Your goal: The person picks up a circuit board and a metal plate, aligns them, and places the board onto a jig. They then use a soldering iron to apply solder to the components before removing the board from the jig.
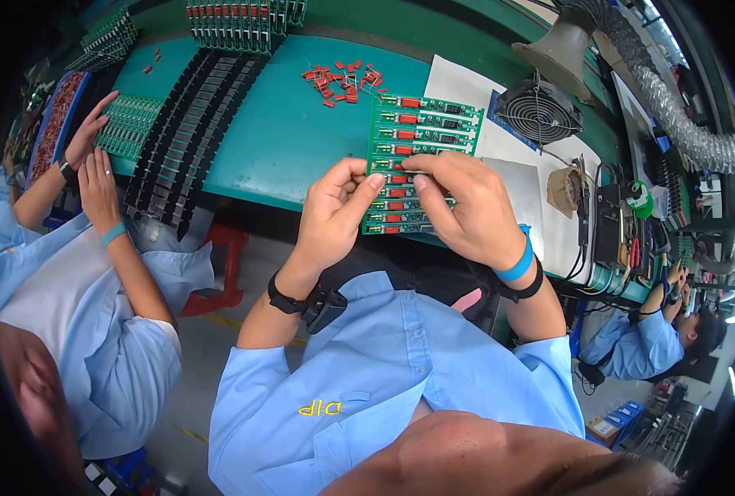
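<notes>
Yellow lettering (320,408): running across my blue shirt (467,364), below my fingers.
Green board (429,142): lying between my hands, my left hand (334,207) pinching its left edge.
Right hand (471,202): fingertips standing close together over the middle rows; whether they're holding something, I'm not able to tell.
Rows: carrying red components (407,102).

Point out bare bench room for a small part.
The widest bare patch is green mat between the black rack and the loose red components. The grey plate beside the right hand also looks bare. Crowded: left of the rack, with green boards and a co-worker's hands.
</notes>
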Motion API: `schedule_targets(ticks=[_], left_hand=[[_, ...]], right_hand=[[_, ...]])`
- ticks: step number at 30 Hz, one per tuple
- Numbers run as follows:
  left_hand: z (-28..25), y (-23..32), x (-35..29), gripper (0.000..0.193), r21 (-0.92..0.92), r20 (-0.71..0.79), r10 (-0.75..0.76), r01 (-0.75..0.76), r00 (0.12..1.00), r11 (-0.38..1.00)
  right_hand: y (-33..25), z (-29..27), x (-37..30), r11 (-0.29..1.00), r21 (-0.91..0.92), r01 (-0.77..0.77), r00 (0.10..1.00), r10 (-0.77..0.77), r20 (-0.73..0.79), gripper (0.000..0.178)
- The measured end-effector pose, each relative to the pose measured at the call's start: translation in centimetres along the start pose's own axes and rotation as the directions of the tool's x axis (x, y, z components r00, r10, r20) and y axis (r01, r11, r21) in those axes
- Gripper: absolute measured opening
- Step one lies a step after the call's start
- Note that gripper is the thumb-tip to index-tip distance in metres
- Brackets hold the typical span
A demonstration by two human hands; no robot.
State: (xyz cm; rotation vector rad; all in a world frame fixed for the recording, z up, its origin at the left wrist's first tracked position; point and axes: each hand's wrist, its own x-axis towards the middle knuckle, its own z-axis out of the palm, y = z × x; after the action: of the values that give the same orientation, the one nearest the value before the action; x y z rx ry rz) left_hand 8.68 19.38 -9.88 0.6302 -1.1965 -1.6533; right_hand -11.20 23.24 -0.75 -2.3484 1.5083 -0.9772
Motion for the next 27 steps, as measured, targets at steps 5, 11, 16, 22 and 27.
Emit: schedule_targets(ticks=[5,11,16,22,27], left_hand=[[0.3,0.6,-0.2,0.015,0.008,0.011,-0.023,0.023,1.0,1.0],[0.1,0.1,-0.3,0.015,0.033,0.028,-0.008,0.007,1.0,0.999],[0.3,0.2,-0.2,0.016,-0.012,0.022,0.015,-0.014,1.0,1.0],[0.3,0.0,-0.1,0.016,-0.05,0.01,-0.005,0.006,1.0,0.999],[0.3,0.0,-0.2,0.016,-0.058,0.004,-0.015,0.015,1.0,0.998]], right_hand=[[-0.6,-0.9,0.8,0.981,0.109,-0.163,0.982,0.151,0.116,0.022],[-0.2,-0.9,0.8,0.991,0.051,-0.126,0.986,0.12,0.115,0.021],[0.1,-1.2,0.5,0.995,0.026,-0.101,0.992,0.098,0.075,0.021],[-0.3,-1.4,-0.4,0.99,0.067,-0.122,0.992,0.122,-0.008,0.022],[0.1,-0.5,-0.6,0.997,0.048,-0.052,0.998,0.054,-0.027,0.026]])
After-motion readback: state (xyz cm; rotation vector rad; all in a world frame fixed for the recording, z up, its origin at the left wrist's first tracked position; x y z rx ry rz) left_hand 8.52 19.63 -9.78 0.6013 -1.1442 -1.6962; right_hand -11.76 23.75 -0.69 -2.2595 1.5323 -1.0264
